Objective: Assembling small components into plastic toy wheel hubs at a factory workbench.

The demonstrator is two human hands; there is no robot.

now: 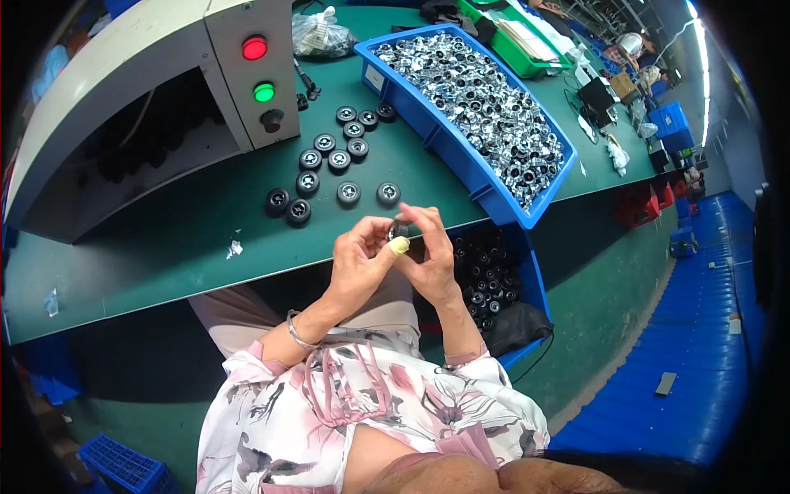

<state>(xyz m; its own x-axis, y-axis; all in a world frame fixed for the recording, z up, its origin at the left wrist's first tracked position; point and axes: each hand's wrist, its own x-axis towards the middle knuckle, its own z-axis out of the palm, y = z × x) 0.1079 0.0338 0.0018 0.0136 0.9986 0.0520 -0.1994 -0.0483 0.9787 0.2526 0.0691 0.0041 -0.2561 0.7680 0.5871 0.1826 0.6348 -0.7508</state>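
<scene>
Just past the bench's front edge, above my lap, both my hands meet on one small black toy wheel (399,229). My left hand (355,257) pinches it from the left; a yellow wrap covers the thumb tip. From the right, my right hand (434,262) has its fingertips closed on the same wheel, so part of it is hidden. On the green bench beyond, several black wheels with silver hubs (348,193) lie in a loose group. A long blue bin (444,142) full of shiny silver and clear hub parts stands to the right.
At the left a pale machine (247,99) with a red light, a green light and a knob takes up the bench. Below the bench edge at right sits another blue bin (536,284) holding black wheels. A clear plastic bag (322,34) and a green crate (527,49) stand farther back.
</scene>
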